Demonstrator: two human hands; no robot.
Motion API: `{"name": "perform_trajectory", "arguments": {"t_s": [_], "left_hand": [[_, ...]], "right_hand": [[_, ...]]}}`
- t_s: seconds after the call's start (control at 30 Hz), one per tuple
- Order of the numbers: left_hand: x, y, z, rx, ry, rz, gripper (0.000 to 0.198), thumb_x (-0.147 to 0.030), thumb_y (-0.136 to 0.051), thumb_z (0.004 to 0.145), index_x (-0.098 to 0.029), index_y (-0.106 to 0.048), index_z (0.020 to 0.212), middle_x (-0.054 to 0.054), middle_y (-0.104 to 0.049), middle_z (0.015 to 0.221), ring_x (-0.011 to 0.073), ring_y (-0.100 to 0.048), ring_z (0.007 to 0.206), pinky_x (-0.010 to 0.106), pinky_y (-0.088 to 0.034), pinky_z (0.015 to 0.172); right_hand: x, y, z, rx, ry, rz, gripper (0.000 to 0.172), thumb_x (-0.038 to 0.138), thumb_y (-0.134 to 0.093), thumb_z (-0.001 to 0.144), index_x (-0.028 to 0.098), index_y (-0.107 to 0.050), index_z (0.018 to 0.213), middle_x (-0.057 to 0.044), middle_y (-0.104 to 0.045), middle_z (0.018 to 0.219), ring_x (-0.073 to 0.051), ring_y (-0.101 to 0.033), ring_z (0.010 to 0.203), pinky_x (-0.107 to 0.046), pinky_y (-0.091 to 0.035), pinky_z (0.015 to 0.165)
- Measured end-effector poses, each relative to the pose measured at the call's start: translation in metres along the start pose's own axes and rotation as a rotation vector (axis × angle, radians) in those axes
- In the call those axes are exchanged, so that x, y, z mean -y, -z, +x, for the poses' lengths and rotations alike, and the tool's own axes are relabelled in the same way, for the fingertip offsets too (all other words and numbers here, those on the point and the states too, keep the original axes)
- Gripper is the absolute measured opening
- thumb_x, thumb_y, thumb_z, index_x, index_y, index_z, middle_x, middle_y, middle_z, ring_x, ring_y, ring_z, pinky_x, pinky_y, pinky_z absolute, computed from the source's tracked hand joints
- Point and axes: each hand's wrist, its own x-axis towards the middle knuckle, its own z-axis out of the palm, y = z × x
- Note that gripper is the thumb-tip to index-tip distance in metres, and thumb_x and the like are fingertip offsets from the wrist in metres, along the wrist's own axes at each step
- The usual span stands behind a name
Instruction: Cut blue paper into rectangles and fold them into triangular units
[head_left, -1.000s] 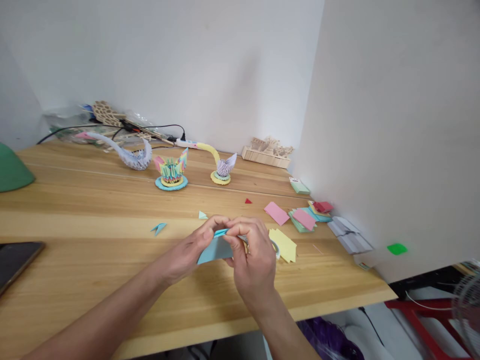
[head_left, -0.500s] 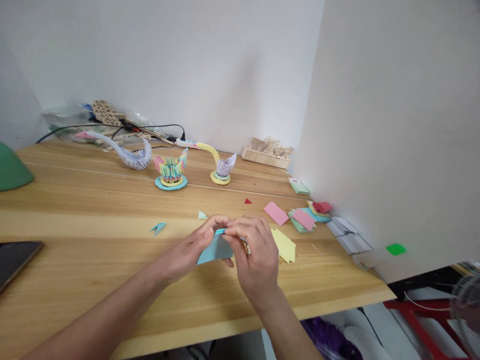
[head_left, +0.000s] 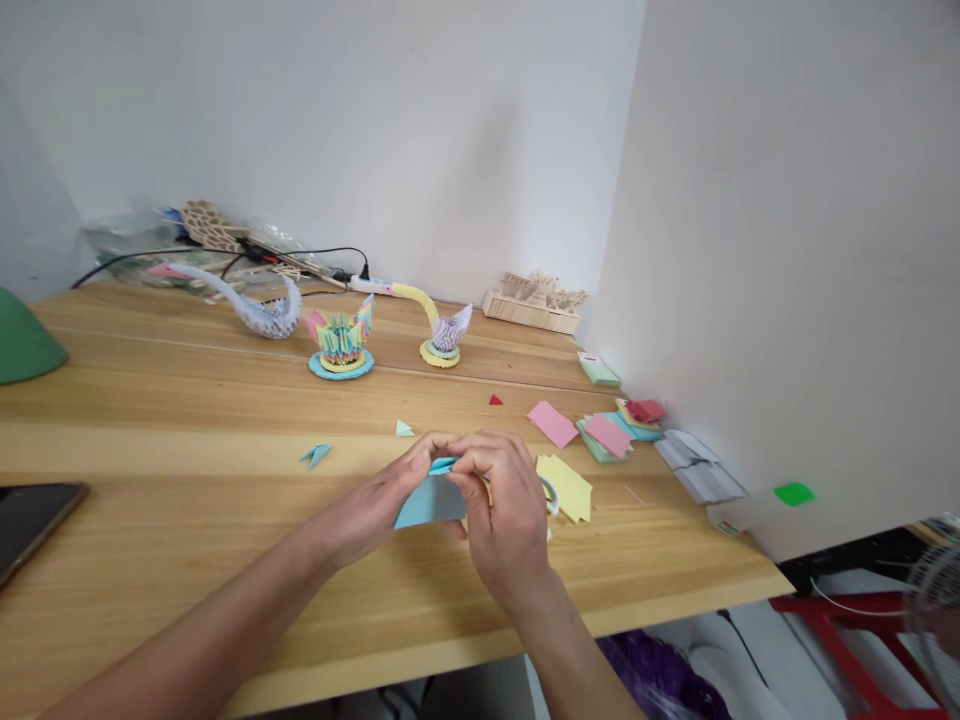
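Between my two hands is a blue sheet of paper (head_left: 430, 503), its top edge bent over in a narrow fold. My left hand (head_left: 390, 490) grips the paper's left side, thumb near the fold. The fingers of my right hand (head_left: 506, 505) pinch the fold at the right end; part of the sheet is hidden behind them. On the table to the left lies a folded blue paper piece (head_left: 317, 456). A small pale green folded piece (head_left: 404, 428) sits just beyond my hands. White scissor-like handles (head_left: 552, 495) show partly behind my right hand.
Yellow paper sheets (head_left: 566, 488), pink paper (head_left: 552, 424) and stacked coloured paper (head_left: 606, 437) lie to the right. Paper swans (head_left: 271, 312) and a multicoloured paper model (head_left: 342, 345) stand at the back. A dark phone-like device (head_left: 34, 520) is at the left edge.
The fold along the blue paper's top looks a little more opened up and visible. My right hand has shifted slightly left, baring more of the white handles.
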Motion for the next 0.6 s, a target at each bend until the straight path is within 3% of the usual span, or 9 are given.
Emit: {"name": "perform_trajectory", "arguments": {"t_s": [0.13,0.27,0.5,0.6], "left_hand": [[-0.0001,-0.0049,0.0016,-0.026,0.078,-0.368,0.038,-0.047,-0.029,0.092,-0.025,-0.050,0.114,0.005,-0.055,0.117,0.0232,-0.045,0.114,0.038,-0.037,0.094],[-0.0035,-0.0086,0.0037,0.038,0.126,-0.678,0.040,-0.052,-0.031,0.090,-0.024,-0.053,0.110,0.007,-0.058,0.110,0.0248,-0.053,0.102,0.038,-0.046,0.079],[0.0011,-0.0062,0.0006,-0.018,0.196,-0.642,0.035,-0.046,-0.038,0.091,-0.024,-0.055,0.112,0.004,-0.057,0.112,0.0222,-0.049,0.108,0.031,-0.043,0.083],[-0.0033,-0.0072,0.0006,0.015,0.182,-0.644,0.034,-0.045,-0.036,0.092,-0.024,-0.056,0.109,0.005,-0.057,0.111,0.0225,-0.048,0.109,0.032,-0.043,0.085]], "right_hand": [[0.0025,0.0017,0.0008,-0.006,0.025,0.004,0.013,0.011,-0.046,0.088,0.022,-0.051,0.085,-0.003,-0.065,0.089,-0.018,-0.057,0.088,-0.035,-0.044,0.079],[0.0009,0.0052,0.0042,0.015,0.012,-0.027,0.011,0.013,-0.048,0.088,0.022,-0.052,0.083,-0.003,-0.065,0.090,-0.017,-0.058,0.089,-0.035,-0.044,0.080],[-0.0030,0.0049,0.0075,0.106,-0.032,-0.025,0.011,0.015,-0.050,0.088,0.022,-0.053,0.080,-0.002,-0.065,0.087,-0.017,-0.058,0.087,-0.032,-0.044,0.077],[-0.0022,0.0053,0.0077,0.120,-0.070,-0.023,0.011,0.015,-0.050,0.088,0.022,-0.054,0.080,-0.002,-0.065,0.085,-0.017,-0.058,0.085,-0.032,-0.044,0.075]]}}
